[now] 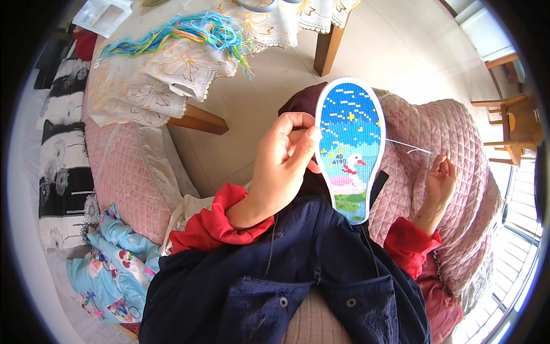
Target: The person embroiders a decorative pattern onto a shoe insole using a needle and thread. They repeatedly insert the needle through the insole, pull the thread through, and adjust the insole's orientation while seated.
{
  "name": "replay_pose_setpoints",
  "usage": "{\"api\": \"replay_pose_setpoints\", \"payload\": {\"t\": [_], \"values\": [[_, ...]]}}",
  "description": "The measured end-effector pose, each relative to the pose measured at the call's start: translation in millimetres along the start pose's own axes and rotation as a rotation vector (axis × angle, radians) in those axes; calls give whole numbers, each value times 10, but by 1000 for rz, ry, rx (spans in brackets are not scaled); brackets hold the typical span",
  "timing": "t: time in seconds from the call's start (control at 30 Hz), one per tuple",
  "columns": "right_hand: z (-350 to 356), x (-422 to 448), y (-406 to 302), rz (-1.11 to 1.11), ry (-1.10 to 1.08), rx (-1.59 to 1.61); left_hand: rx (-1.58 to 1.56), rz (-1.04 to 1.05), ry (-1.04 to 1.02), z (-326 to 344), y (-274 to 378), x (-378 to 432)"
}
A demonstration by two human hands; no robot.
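My left hand (281, 165) pinches the left edge of a cross-stitch insole (350, 129) between thumb and fingers. White binding runs around the insole. Its printed face shows a blue starry sky, a white swan with a pink body on water and green at the heel, plus some printed digits. From its right edge a white thread (408, 144) stretches out to my right hand (442, 174), with a short loose tail near the fingers. The fingertips of that hand are pinched together at the thread's end; whether a needle is between them is too small to tell.
At upper left, a bundle of blue, green and yellow embroidery floss (184, 34) lies on a lace tablecloth (180, 64) over a wooden-legged table. A pink quilted cover (438, 124) spreads at right. A wooden chair (511, 124) stands farther right. Light-blue printed fabric (116, 266) lies at left.
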State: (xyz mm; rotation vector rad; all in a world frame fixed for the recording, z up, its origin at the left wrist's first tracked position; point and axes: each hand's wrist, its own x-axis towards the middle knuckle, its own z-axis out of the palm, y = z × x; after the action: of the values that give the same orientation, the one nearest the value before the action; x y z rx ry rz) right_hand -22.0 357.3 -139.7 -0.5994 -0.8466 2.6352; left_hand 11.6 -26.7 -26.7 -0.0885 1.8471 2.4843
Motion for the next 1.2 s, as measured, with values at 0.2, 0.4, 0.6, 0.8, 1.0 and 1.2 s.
{"api": "replay_pose_setpoints", "payload": {"t": [0.2, 0.4, 0.6, 0.8, 1.0, 1.2], "values": [[762, -434, 407, -83, -105, -320, 9, 10, 1, 20, -9, -16], [1562, -1097, 755, -218, -472, -742, -330, -139, -137, 22, -112, 82], [1947, -1466, 926, -891, -837, -1091, -912, -200, -486, 0, -271, 136], [2054, -1547, 997, -960, -849, -1080, -974, -154, -574, 5, -329, 139], [2088, -1505, 1030, -1023, -927, -1026, -996, -180, -574, 14, -326, 131], [2085, -1486, 1010, -1024, -912, -1061, -894, -182, -526, 1, -281, 138]]}}
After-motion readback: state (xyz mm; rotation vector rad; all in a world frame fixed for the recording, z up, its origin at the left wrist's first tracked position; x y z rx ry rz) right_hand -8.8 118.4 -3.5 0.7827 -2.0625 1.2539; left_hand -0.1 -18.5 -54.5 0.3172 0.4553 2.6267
